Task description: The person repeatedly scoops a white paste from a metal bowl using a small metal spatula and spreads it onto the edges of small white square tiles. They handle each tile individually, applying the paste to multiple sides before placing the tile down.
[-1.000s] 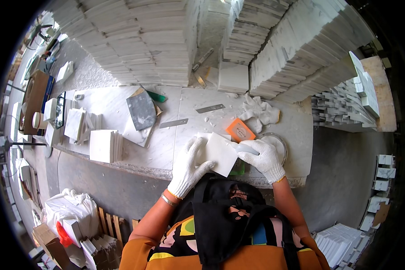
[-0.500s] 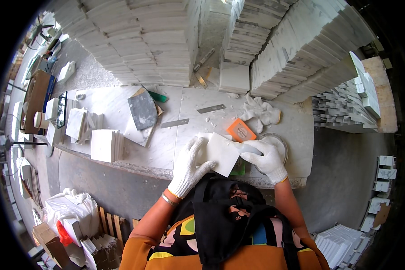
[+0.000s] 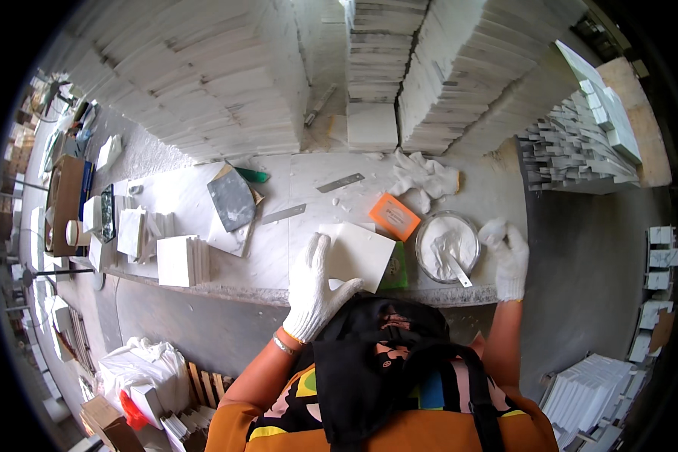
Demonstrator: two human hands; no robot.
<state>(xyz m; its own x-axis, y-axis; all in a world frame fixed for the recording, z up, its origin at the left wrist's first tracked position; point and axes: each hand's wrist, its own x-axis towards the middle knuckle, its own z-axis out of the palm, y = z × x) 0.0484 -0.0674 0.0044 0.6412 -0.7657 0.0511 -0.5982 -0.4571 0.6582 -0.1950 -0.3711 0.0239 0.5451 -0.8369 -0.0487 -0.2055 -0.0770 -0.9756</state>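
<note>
My left hand, in a white knit glove, grips the left side of a square white tile, its thumb by the near edge. The tile lies tilted on the stone worktop, over another white piece that mostly hides below it. On the right stands a round bowl of white paste, with a scraper resting in it, one end over the near rim. My gloved right hand is just right of the bowl, fingers loosely bent and apart, with nothing visible in them.
An orange block and a green block flank the tile. Beyond lie two metal strips and a crumpled glove. White tiles and a grey slab sit left; tall tile stacks wall the far side.
My right hand has left the tile and moved right past the bowl, and the scraper it held now rests in the paste. My left hand stays at the tile, which lies lower and flatter.
</note>
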